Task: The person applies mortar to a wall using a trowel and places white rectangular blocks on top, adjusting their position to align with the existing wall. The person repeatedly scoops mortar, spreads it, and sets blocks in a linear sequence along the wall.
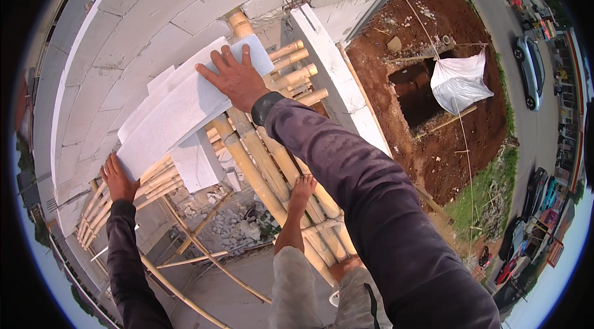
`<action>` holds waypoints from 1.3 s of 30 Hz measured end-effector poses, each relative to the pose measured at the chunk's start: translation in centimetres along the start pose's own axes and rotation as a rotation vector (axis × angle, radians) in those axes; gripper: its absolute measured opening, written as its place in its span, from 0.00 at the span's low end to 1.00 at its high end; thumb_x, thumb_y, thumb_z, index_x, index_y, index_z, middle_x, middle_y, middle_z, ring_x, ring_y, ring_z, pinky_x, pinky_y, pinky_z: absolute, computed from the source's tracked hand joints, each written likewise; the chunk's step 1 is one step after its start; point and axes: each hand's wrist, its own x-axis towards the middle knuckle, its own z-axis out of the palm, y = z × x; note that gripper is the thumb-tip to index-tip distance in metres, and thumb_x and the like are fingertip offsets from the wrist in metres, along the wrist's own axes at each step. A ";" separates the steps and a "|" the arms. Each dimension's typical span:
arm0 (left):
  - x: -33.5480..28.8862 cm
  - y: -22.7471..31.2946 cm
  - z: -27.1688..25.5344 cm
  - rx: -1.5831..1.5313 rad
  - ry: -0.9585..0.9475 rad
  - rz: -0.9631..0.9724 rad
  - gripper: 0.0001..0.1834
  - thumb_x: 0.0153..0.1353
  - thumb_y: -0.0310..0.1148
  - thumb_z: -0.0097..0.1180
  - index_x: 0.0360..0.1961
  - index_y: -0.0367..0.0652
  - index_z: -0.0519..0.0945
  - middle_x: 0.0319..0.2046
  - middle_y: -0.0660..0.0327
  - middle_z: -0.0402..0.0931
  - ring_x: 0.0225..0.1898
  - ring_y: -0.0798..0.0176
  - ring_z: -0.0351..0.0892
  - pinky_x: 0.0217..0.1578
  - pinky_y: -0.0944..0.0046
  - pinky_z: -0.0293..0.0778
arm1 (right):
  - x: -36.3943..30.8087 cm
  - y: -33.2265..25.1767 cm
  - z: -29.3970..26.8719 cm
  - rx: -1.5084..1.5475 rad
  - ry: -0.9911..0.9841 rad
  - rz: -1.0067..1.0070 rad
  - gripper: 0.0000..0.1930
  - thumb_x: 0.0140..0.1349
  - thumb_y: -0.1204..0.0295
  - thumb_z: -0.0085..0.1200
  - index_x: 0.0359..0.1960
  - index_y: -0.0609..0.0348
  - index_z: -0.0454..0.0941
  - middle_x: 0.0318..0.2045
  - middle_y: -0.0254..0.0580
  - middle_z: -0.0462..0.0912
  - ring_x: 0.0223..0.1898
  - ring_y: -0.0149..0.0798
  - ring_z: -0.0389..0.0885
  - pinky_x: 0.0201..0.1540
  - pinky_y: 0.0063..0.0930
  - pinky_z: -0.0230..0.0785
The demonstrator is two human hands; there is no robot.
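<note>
A long pale aerated concrete block [176, 109] lies slantwise over bamboo poles, beside the block wall. My right hand [234, 78] rests on its far right end, fingers spread over the top face and nothing closed in them. At the block's near left end is my left hand [119, 181], fingers apart, touching or right beside the corner. Another pale block [197, 165] shows partly under the long one, and more white block edges [162, 78] show behind it. The undersides of both hands are hidden.
I stand on bamboo scaffold poles [260, 162], one bare foot [300, 193] in view. Rubble [244, 224] lies far below. A curved-looking block wall [154, 7] rises ahead; right of me are a white wall top [331, 69], red soil and a pit [416, 94].
</note>
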 end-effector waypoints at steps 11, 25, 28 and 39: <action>-9.3 23.5 -10.8 -0.210 -0.352 0.826 0.55 0.32 0.34 0.73 0.65 0.36 0.58 0.61 0.47 0.62 0.65 0.42 0.60 0.71 0.31 0.40 | -44.2 -7.9 -14.0 0.180 -0.434 0.811 0.54 0.44 0.76 0.68 0.75 0.39 0.51 0.66 0.50 0.61 0.70 0.57 0.58 0.63 0.75 0.52; -33.4 59.0 -20.3 -0.187 -0.152 1.756 0.57 0.30 0.33 0.75 0.66 0.36 0.59 0.58 0.47 0.63 0.63 0.42 0.61 0.69 0.34 0.44 | -84.3 -30.3 -30.4 -0.061 -0.206 1.657 0.51 0.42 0.75 0.66 0.72 0.39 0.56 0.63 0.50 0.64 0.69 0.56 0.58 0.63 0.71 0.52; -38.6 62.0 -23.7 -0.112 -0.141 1.811 0.57 0.31 0.34 0.75 0.66 0.36 0.59 0.57 0.47 0.63 0.63 0.42 0.61 0.70 0.34 0.43 | -89.0 -33.4 -32.1 -0.077 -0.189 1.719 0.52 0.41 0.78 0.65 0.73 0.40 0.56 0.63 0.49 0.64 0.69 0.56 0.58 0.63 0.72 0.52; -52.2 60.6 -31.8 0.103 -0.112 1.734 0.56 0.28 0.33 0.75 0.64 0.35 0.61 0.56 0.46 0.64 0.63 0.42 0.62 0.70 0.34 0.42 | -99.7 -39.7 -32.8 0.038 0.047 1.631 0.55 0.39 0.74 0.68 0.74 0.41 0.53 0.66 0.53 0.62 0.68 0.58 0.59 0.62 0.71 0.54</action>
